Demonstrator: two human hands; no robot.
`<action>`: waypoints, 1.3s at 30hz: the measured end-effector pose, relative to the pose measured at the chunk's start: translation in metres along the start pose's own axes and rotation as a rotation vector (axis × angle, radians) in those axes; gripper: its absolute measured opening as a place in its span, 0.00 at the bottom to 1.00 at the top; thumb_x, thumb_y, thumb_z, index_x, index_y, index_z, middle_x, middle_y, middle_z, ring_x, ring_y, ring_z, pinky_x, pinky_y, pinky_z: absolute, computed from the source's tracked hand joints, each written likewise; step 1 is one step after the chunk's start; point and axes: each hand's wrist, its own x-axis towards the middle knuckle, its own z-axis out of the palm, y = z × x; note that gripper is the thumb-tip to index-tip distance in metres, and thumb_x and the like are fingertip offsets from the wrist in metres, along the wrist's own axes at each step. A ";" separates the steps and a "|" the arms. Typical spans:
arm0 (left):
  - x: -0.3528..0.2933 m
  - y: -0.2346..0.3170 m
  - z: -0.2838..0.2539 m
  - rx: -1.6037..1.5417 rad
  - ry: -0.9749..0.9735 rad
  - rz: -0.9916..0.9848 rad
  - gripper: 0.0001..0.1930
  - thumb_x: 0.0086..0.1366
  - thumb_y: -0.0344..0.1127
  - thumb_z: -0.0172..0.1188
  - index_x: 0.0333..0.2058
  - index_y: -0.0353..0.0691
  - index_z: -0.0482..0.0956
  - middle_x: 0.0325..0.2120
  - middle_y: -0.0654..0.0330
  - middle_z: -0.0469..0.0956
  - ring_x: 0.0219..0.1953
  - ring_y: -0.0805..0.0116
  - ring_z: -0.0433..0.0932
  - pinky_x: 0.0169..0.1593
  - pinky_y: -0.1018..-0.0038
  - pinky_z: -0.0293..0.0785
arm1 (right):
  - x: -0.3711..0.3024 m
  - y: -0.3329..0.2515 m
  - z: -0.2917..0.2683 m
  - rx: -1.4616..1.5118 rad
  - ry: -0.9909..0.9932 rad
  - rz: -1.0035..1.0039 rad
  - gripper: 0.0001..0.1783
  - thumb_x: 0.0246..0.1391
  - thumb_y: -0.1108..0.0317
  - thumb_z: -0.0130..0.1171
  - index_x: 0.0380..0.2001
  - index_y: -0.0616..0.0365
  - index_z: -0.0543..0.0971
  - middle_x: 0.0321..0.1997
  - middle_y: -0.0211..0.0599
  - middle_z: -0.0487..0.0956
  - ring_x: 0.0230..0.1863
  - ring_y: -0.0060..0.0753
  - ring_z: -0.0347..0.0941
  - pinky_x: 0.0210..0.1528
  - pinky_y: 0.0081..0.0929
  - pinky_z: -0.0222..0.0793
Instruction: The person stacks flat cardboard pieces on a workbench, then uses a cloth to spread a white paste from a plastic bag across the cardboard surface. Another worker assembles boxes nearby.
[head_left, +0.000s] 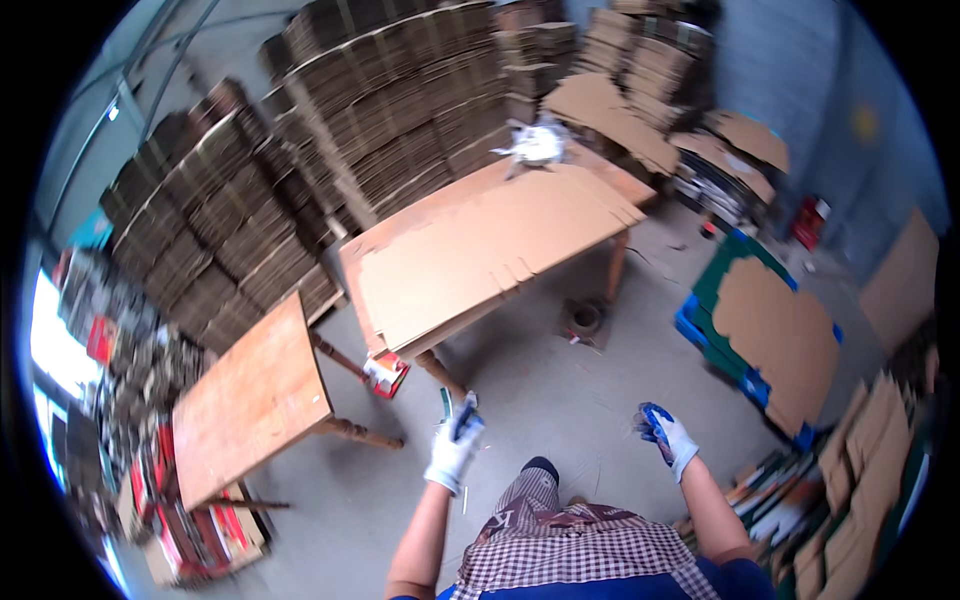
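Across the larger wooden desk lies a flat brown cardboard sheet, with slits along its near edge. Just below a desk leg appears the gloved left hand, a narrow green object beside its fingers; whether it grips this, I cannot tell. Well apart, the gloved right hand is loosely open, fingers bent. A white bundle sits at the sheet's far side; a smaller desk stands leftward.
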 end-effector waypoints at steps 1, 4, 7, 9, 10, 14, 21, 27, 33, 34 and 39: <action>0.033 0.005 -0.015 -0.054 0.142 0.013 0.26 0.64 0.33 0.67 0.60 0.37 0.74 0.45 0.63 0.82 0.41 0.74 0.79 0.48 0.74 0.77 | 0.033 -0.026 0.001 -0.080 -0.025 -0.033 0.22 0.67 0.54 0.56 0.58 0.54 0.77 0.48 0.36 0.84 0.43 0.31 0.81 0.43 0.29 0.74; 0.148 -0.007 -0.084 0.054 0.505 0.121 0.15 0.69 0.37 0.60 0.50 0.35 0.77 0.44 0.59 0.80 0.42 0.71 0.76 0.50 0.72 0.73 | 0.145 -0.105 0.009 -0.129 -0.010 -0.067 0.23 0.67 0.57 0.57 0.59 0.57 0.76 0.50 0.33 0.82 0.44 0.26 0.79 0.44 0.24 0.72; 0.249 -0.012 -0.124 -0.135 0.722 -0.084 0.18 0.71 0.48 0.56 0.50 0.40 0.79 0.42 0.61 0.80 0.42 0.68 0.76 0.48 0.68 0.73 | 0.245 -0.175 0.008 -0.231 0.051 -0.142 0.24 0.67 0.56 0.57 0.61 0.56 0.74 0.50 0.32 0.82 0.45 0.27 0.79 0.44 0.25 0.72; 0.306 -0.070 -0.212 -0.488 0.707 -0.271 0.21 0.72 0.55 0.54 0.50 0.45 0.80 0.38 0.63 0.81 0.35 0.69 0.77 0.36 0.68 0.75 | 0.328 -0.208 0.029 -0.239 0.059 -0.187 0.23 0.66 0.55 0.58 0.59 0.53 0.76 0.46 0.29 0.83 0.42 0.25 0.78 0.42 0.25 0.71; 0.323 -0.076 -0.295 -0.288 0.804 -0.570 0.21 0.71 0.57 0.54 0.50 0.48 0.80 0.35 0.63 0.80 0.32 0.67 0.77 0.32 0.66 0.74 | 0.368 -0.221 0.052 -0.195 0.082 -0.174 0.22 0.65 0.55 0.59 0.57 0.53 0.77 0.44 0.28 0.83 0.41 0.24 0.77 0.41 0.24 0.70; 0.426 -0.144 -0.176 -0.490 0.694 -0.567 0.45 0.62 0.74 0.52 0.57 0.35 0.77 0.50 0.54 0.82 0.47 0.54 0.81 0.52 0.61 0.79 | 0.504 -0.305 -0.090 -0.592 0.426 -0.339 0.18 0.64 0.52 0.59 0.48 0.51 0.83 0.34 0.27 0.82 0.29 0.22 0.72 0.31 0.23 0.66; 0.409 -0.109 -0.197 0.266 0.866 -0.794 0.47 0.61 0.77 0.52 0.49 0.30 0.82 0.43 0.49 0.85 0.42 0.53 0.83 0.48 0.61 0.80 | 0.660 -0.358 -0.038 -1.066 0.320 -0.108 0.38 0.63 0.34 0.44 0.56 0.58 0.78 0.59 0.53 0.77 0.63 0.57 0.70 0.63 0.41 0.66; 0.422 -0.128 -0.205 0.295 0.913 -0.898 0.51 0.57 0.79 0.54 0.50 0.26 0.81 0.44 0.47 0.85 0.44 0.52 0.83 0.49 0.61 0.79 | 0.764 -0.371 0.003 -1.218 0.237 -0.039 0.46 0.62 0.28 0.35 0.61 0.59 0.74 0.64 0.58 0.73 0.66 0.60 0.67 0.67 0.45 0.62; 0.392 -0.128 -0.269 0.138 0.948 -0.909 0.55 0.53 0.81 0.56 0.52 0.23 0.79 0.45 0.46 0.84 0.45 0.52 0.82 0.52 0.61 0.78 | 0.748 -0.379 0.057 -1.216 0.103 0.075 0.57 0.54 0.19 0.36 0.60 0.65 0.74 0.64 0.62 0.72 0.66 0.61 0.67 0.66 0.45 0.62; 0.384 -0.139 -0.251 0.256 0.944 -0.868 0.55 0.53 0.81 0.56 0.52 0.23 0.79 0.45 0.46 0.84 0.46 0.52 0.82 0.52 0.61 0.78 | 0.744 -0.386 0.055 -1.246 0.084 0.121 0.58 0.53 0.18 0.36 0.60 0.66 0.74 0.64 0.62 0.72 0.65 0.62 0.68 0.66 0.45 0.62; 0.403 -0.157 -0.225 -0.306 0.856 -0.860 0.52 0.56 0.77 0.57 0.56 0.25 0.76 0.48 0.47 0.83 0.45 0.51 0.83 0.50 0.59 0.81 | 0.767 -0.393 0.021 -0.946 -0.030 0.225 0.49 0.57 0.23 0.45 0.57 0.59 0.78 0.53 0.49 0.82 0.50 0.44 0.81 0.52 0.44 0.74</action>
